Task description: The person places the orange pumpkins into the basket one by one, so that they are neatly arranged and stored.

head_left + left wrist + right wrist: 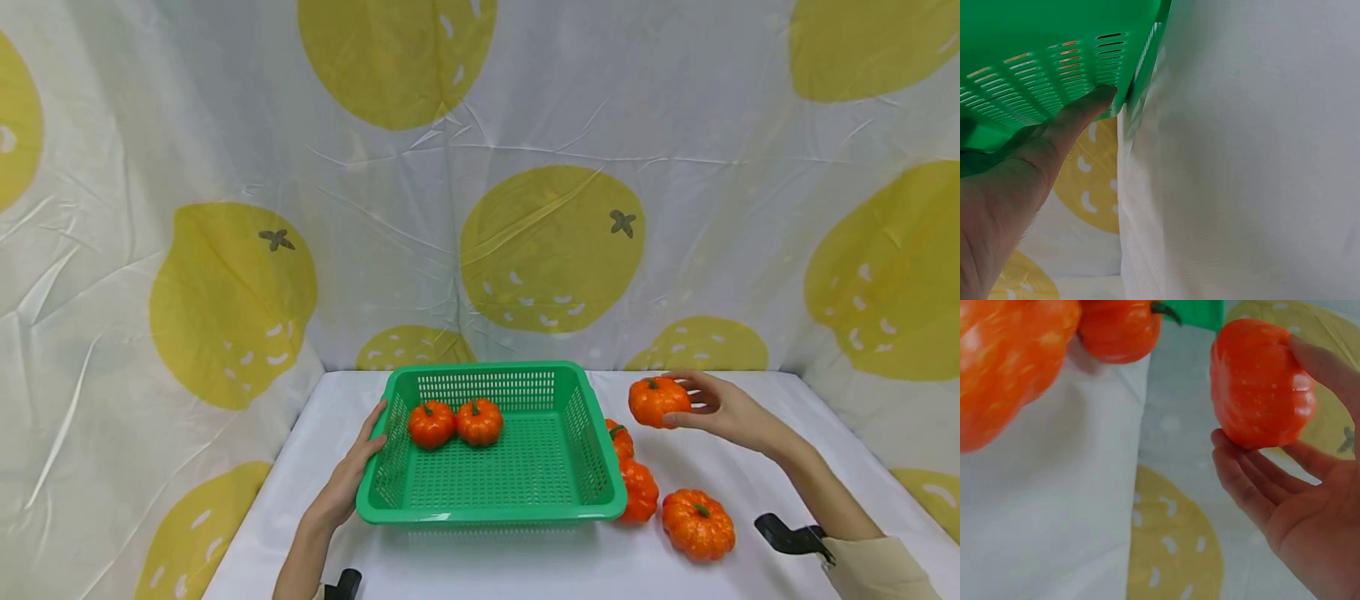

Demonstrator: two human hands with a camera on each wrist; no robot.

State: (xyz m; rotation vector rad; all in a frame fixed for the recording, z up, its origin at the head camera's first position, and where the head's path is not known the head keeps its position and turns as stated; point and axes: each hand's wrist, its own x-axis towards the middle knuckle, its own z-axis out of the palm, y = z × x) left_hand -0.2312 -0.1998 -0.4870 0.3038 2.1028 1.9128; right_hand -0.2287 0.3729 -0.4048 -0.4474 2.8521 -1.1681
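A green plastic basket (491, 515) stands on the white-covered table with two small orange pumpkins inside, a left one (432, 424) and a right one (480, 422). My left hand (347, 477) rests against the basket's left side. In the left wrist view its fingers (1079, 115) lie nearly straight along the slotted outer wall. Right of the basket, my right hand (723, 412) holds another small orange pumpkin (658, 402) above the table. The right wrist view shows this pumpkin (1263, 384) pinched between thumb and fingertips.
Beside the basket's right wall sit two more pumpkins, a rear one (621, 440) and a nearer one (639, 492), both partly hidden by it. Another pumpkin (698, 525) lies nearer the front. A lemon-print cloth (551, 250) hangs behind the table and along its sides.
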